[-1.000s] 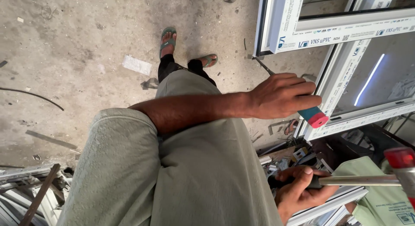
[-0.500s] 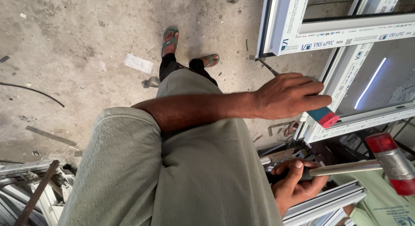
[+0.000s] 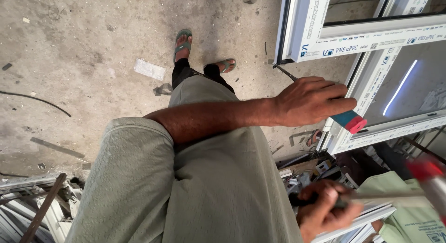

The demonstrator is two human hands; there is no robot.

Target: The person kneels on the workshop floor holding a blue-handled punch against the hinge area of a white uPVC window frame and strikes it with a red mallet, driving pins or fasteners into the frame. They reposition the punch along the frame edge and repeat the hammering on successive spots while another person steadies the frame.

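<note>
**Two hands on tools beside a white window frame**

Seen from above, a person in a grey-green shirt stands on a concrete floor (image 3: 83, 52), feet in sandals (image 3: 183, 42) at 12 o'clock. The left hand (image 3: 310, 101), arm crossed over the body toward 3 o'clock, is closed around a chisel (image 3: 350, 120) with a blue handle and a red cap; its thin metal blade shows behind the hand, near the corner of the frame (image 3: 357, 92). The handle's red end lies against the frame's white bar. The right hand (image 3: 325, 215), at 5 o'clock, is wrapped tight around the dark grip of a mallet (image 3: 429, 178), whose red head, blurred, hangs at 4 o'clock, apart from the chisel. White profile offcuts (image 3: 357, 222) lie under that hand; more metal scrap (image 3: 32, 206) sits at 8 o'clock. A scrap of paper (image 3: 149, 69) lies on the floor at 11 o'clock.
</note>
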